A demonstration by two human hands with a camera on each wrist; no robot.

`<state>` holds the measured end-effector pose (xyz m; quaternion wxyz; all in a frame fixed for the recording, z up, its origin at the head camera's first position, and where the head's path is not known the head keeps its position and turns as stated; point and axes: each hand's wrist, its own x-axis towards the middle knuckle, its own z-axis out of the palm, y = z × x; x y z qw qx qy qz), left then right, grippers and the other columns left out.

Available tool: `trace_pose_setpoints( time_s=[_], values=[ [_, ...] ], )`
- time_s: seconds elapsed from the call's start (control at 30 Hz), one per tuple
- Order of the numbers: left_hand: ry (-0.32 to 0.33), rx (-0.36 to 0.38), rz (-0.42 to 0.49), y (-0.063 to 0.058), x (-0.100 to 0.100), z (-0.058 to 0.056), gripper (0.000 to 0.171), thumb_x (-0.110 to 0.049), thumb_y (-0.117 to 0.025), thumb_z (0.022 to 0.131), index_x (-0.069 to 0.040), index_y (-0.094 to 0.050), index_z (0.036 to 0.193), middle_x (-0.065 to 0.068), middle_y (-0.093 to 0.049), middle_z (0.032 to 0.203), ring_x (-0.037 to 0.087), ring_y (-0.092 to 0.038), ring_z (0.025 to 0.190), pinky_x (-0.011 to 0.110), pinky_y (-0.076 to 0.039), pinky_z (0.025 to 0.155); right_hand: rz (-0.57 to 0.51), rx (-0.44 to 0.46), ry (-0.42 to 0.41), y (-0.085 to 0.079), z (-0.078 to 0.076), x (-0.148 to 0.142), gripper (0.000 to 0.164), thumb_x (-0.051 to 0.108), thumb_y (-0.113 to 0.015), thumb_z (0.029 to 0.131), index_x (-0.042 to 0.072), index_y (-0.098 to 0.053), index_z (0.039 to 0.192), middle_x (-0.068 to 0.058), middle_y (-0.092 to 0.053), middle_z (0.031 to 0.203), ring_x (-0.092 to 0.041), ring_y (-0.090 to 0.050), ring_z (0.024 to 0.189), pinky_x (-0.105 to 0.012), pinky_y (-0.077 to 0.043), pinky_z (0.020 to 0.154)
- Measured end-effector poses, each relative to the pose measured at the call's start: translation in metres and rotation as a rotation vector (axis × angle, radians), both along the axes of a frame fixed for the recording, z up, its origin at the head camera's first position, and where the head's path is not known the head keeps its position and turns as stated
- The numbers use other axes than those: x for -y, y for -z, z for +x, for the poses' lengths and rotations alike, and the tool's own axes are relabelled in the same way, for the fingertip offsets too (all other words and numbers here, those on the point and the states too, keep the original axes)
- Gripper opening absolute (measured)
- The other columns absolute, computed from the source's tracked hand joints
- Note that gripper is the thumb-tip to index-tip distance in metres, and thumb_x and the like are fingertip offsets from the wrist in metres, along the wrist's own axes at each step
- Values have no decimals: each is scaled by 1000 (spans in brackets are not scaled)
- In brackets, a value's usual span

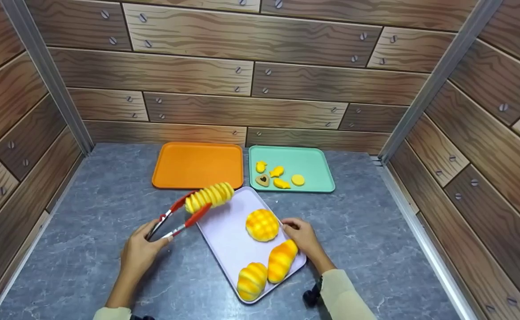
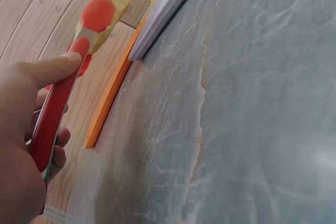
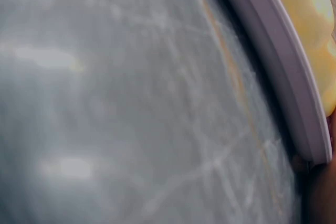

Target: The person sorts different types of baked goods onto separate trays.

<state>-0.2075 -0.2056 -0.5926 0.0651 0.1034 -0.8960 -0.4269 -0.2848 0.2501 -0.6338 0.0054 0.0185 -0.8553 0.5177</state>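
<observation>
Look, the left hand (image 1: 140, 250) is squeezing metal tongs (image 1: 196, 216) round a ridged yellow roll (image 1: 209, 197) over the lilac tray's (image 1: 227, 236) far end; the right hand (image 1: 305, 239) is gripping its rim; only the head view is showing the tray's crosshatched bun (image 1: 262, 225).

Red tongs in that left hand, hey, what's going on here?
A person's left hand holds red-and-silver tongs clamping a yellow, ridged, oblong bread-shaped piece raised by a pale purple rectangular tray. The right hand holds that tray's right edge. Three yellow-orange bread-shaped pieces lie on it. Behind are a flat orange rectangular tray and a mint-green rectangular tray with five small pieces, yellow and brown.
</observation>
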Motion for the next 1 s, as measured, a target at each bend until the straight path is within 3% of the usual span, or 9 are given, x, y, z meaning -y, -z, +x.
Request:
trace_pose_setpoints(
  time_s=[0.23, 0.57, 0.9, 1.0],
  values=[
    [-114, -101, 10, 5, 2, -16, 70, -40, -82, 81, -16, -59, 142, 11, -59, 143, 38, -55, 130, 57, -42, 100, -29, -13, -6, 2, -1, 0, 19, 20, -69, 95, 12, -77, 110, -5, -73, 105, -14, -62, 91, -28, -50, 83],
    [-271, -116, 10, 11, 1, -44, 67, -43, -80, 82, -19, -60, 141, 10, -64, 133, 40, -62, 114, 56, -45, 82, -7, 11, -4, -2, 1, 1, 20, 21, -67, 96, 13, -76, 112, -5, -72, 108, -16, -62, 94, -32, -50, 87],
    [-405, -152, 12, 16, -6, -78, 65, -37, -79, 83, -14, -59, 140, 16, -64, 130, 44, -59, 116, 60, -43, 85, -3, 23, 2, -1, 1, 1, 19, 20, -67, 96, 15, -76, 112, -3, -72, 108, -16, -63, 95, -33, -50, 88],
    [-432, -148, 22, 17, -9, -89, 66, -36, -78, 85, -11, -57, 143, 17, -61, 136, 44, -56, 120, 60, -43, 90, 3, 13, 3, -1, 1, 1, 20, 21, -67, 96, 15, -76, 112, -3, -72, 108, -16, -63, 95, -34, -51, 88]
  ],
)
